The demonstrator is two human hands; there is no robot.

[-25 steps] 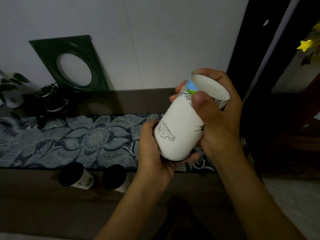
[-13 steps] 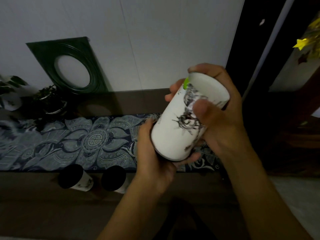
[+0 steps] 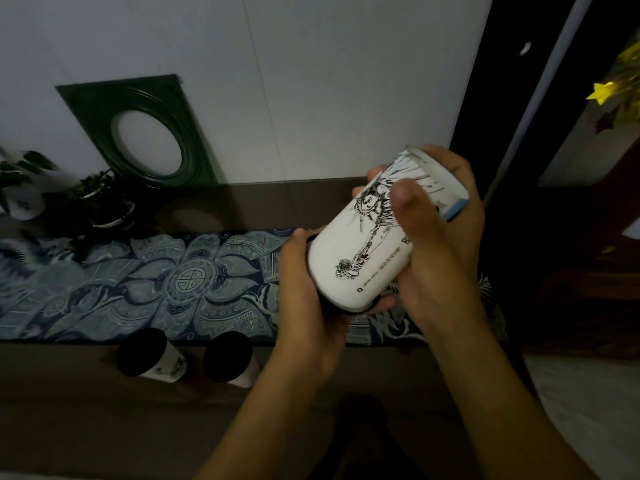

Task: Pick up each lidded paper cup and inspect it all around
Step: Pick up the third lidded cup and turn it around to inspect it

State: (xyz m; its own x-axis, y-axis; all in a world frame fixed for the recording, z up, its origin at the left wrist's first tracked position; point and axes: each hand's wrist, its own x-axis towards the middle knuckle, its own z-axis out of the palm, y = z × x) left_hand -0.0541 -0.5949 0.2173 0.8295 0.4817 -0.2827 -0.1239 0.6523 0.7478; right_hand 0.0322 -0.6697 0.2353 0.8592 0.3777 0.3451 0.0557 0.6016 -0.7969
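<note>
Above the desk [image 3: 86, 427], left hand [image 3: 308, 306] and right hand [image 3: 440, 244] both gripped a tilted white paper cup [image 3: 367, 251]; its contents stayed hidden.

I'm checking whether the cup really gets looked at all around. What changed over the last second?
The white paper cup was rotated about its own axis: the cloud sketch gave way to a tall black ink figure with small print. The left hand still cups its lidded end, and the right hand its base. The two black-lidded cups on the brown bench stayed put.
</note>
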